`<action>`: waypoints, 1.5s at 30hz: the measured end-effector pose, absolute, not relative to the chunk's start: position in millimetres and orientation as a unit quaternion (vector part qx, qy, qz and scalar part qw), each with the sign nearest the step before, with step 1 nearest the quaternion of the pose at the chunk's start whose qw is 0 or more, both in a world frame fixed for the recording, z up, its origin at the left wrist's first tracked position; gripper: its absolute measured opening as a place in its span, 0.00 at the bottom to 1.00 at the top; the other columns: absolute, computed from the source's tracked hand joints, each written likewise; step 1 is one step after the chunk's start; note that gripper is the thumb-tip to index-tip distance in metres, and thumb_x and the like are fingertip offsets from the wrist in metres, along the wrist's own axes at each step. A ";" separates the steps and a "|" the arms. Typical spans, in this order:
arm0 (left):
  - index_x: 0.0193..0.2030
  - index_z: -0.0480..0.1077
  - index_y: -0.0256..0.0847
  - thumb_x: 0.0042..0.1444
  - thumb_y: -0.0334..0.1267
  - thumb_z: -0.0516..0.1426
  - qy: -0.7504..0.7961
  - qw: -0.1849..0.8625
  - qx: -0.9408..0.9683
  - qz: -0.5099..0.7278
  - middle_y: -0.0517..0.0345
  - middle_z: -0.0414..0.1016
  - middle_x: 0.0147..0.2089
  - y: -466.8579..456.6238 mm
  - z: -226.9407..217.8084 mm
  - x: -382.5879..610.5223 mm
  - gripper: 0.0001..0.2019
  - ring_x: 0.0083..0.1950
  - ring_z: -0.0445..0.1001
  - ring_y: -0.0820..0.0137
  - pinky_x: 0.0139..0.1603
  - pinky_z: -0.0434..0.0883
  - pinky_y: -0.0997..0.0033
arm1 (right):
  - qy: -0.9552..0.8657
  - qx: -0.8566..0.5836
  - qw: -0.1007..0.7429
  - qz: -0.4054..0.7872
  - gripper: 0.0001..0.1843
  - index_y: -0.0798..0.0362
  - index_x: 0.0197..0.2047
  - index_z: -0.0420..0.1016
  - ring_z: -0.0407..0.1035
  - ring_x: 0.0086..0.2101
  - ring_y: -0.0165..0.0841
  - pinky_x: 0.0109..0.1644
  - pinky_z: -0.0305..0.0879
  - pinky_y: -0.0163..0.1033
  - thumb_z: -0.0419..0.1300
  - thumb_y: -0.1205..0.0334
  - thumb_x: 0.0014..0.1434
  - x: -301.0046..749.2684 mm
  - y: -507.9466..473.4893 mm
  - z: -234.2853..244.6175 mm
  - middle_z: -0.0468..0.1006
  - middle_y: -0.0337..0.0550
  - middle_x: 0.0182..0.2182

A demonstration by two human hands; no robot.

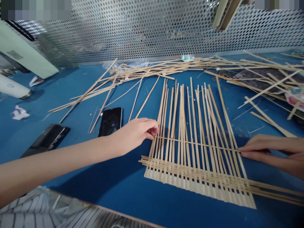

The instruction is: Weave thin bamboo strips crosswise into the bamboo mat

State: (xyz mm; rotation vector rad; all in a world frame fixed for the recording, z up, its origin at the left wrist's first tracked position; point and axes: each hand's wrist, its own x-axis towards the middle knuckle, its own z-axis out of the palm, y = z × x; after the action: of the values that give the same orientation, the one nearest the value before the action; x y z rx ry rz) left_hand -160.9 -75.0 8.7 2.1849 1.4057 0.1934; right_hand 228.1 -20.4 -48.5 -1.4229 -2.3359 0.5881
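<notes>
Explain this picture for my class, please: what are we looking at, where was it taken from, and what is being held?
There is no machine here, only a person's two bare hands. The single picture comes from a camera worn on the head, looking forward and down. The right hand pinches one end of a thin strip lying across many long strips. The left hand is at its other end; whether it grips is unclear. Nearer the person, crossing strips are woven through the long ones. The blue table also bears a phone and loose strips.
</notes>
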 end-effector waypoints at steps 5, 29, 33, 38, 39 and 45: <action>0.33 0.63 0.40 0.60 0.28 0.50 0.544 0.241 0.801 0.061 0.62 0.69 0.34 -81.2 1.8 -158.0 0.06 0.37 0.68 0.72 0.36 0.66 0.73 | -0.845 -0.439 0.172 0.252 0.16 0.42 0.30 0.79 0.75 0.30 0.34 0.30 0.73 0.34 0.60 0.40 0.50 212.0 -23.9 -36.0 0.80 0.39 0.30; 0.49 0.64 0.33 0.36 0.72 0.56 0.498 0.047 0.862 0.082 0.44 0.67 0.50 -122.3 -7.8 -110.2 0.45 0.51 0.64 0.53 0.55 0.57 0.52 | -0.913 -0.395 0.036 0.100 0.39 0.57 0.47 0.67 0.63 0.47 0.46 0.53 0.59 0.53 0.63 0.35 0.42 123.3 -88.5 3.9 0.68 0.51 0.44; 0.47 0.64 0.32 0.32 0.75 0.54 0.496 0.076 0.859 0.096 0.46 0.66 0.47 -121.7 -8.3 -111.0 0.47 0.49 0.64 0.54 0.53 0.58 0.52 | -0.900 -0.413 0.035 0.136 0.37 0.56 0.42 0.67 0.63 0.45 0.44 0.52 0.59 0.51 0.66 0.35 0.38 119.9 -85.2 5.8 0.69 0.48 0.41; 0.48 0.63 0.30 0.31 0.72 0.59 0.495 0.093 0.860 0.078 0.44 0.65 0.48 -129.1 -6.9 -109.3 0.47 0.50 0.62 0.53 0.53 0.57 0.52 | -0.880 -0.436 0.041 0.183 0.33 0.53 0.38 0.66 0.63 0.43 0.43 0.49 0.61 0.48 0.61 0.32 0.43 120.0 -85.1 3.6 0.70 0.47 0.39; 0.48 0.63 0.31 0.32 0.70 0.59 0.498 0.094 0.859 0.077 0.45 0.65 0.48 -131.2 -6.9 -108.8 0.46 0.50 0.62 0.54 0.53 0.57 0.52 | -0.879 -0.437 0.045 0.185 0.31 0.53 0.37 0.66 0.63 0.43 0.42 0.48 0.61 0.48 0.60 0.33 0.44 120.4 -86.3 2.7 0.70 0.46 0.39; 0.47 0.63 0.32 0.39 0.67 0.60 0.499 0.082 0.859 0.080 0.45 0.66 0.47 -140.8 -6.9 -107.3 0.40 0.49 0.62 0.55 0.51 0.57 0.52 | -0.882 -0.436 0.081 0.161 0.25 0.53 0.34 0.65 0.64 0.41 0.41 0.47 0.61 0.47 0.63 0.39 0.47 118.9 -97.6 -0.1 0.70 0.45 0.35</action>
State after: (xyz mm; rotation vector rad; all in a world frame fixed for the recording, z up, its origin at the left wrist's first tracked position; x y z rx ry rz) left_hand -107.3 -140.8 -6.9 2.5660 1.4904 0.2393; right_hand 118.9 -97.6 -0.1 -1.3036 -2.6352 0.4800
